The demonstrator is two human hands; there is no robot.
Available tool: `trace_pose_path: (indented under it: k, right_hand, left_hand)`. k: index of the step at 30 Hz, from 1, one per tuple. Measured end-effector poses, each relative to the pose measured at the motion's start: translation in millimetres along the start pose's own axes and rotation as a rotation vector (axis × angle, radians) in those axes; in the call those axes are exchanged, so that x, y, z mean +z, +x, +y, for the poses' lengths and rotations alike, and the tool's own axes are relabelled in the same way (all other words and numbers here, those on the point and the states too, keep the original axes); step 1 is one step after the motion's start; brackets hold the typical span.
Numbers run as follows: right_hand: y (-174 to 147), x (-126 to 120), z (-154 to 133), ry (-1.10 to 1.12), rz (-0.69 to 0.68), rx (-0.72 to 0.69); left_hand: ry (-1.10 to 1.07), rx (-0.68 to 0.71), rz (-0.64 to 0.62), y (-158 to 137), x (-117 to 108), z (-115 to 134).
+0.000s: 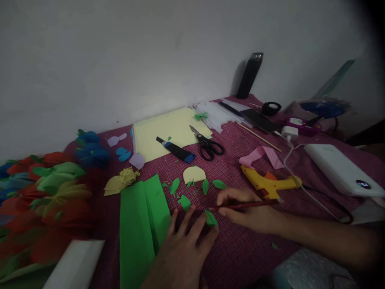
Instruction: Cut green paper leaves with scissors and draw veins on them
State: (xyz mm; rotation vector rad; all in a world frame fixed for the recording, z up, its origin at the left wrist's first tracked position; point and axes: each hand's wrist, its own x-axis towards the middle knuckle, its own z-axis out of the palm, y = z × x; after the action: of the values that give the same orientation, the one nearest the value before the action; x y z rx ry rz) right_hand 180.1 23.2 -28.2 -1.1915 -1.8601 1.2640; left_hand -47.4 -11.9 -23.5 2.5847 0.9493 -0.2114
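Note:
My right hand point(246, 206) pinches a slim dark-red pen or pencil point(243, 205), its tip at a green paper leaf point(211, 218). Spread flat on the cloth, my left hand point(188, 241) has its fingertips at the edge of that leaf, partly covering it. Around my fingers lie more cut leaves point(205, 186), a green paper piece point(184, 202) and small scraps. Beside my left hand rest folded green sheets point(135, 228). A pale yellow rounded paper piece point(194, 174) sits beyond the leaves.
Scissors point(207, 146) and a box cutter point(176, 150) lie near yellow paper sheets point(162, 128). To the right are a yellow glue gun point(267, 182), pink ribbon point(260, 155), a white power bank point(339, 170) and cables. Paper flowers point(57, 192) fill the left; a black bottle point(250, 76) stands behind.

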Motion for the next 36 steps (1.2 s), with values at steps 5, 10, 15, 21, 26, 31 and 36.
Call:
trace_pose_path:
  k: [5,10,15,21,26,31,36]
  right_hand:
    - [1.4,1.9,5.2,-0.164,-0.030,-0.072]
    - [3.0,1.5,3.2,-0.211,-0.025,-0.066]
    - [2.6,0.9,2.2,-0.214,-0.046,-0.071]
    - [2.7,-0.3,2.2,-0.209,-0.064,-0.080]
    - [2.1,-0.2,5.0,-0.199,-0.080,-0.096]
    - [2.5,0.3,8.0,-0.203,-0.090,-0.110]
    - [1.7,0.0,6.7,-0.208,-0.089,-0.104]
  left_hand:
    - [-0.019,-0.025,-0.040,4.2,-11.9,8.0]
    - [-0.003,-0.025,-0.003,2.4,-5.5,3.3]
    - [0.002,-0.014,-0.007,1.1,-2.9,2.7]
    - [-0.006,-0.014,-0.003,3.1,-8.2,6.8]
    - [-0.005,-0.018,-0.008,3.6,-10.0,6.3]
    - [-0.015,-0.013,0.006,3.4,-11.4,6.1]
    - [-0.023,-0.008,-0.037,4.1,-11.2,6.9]
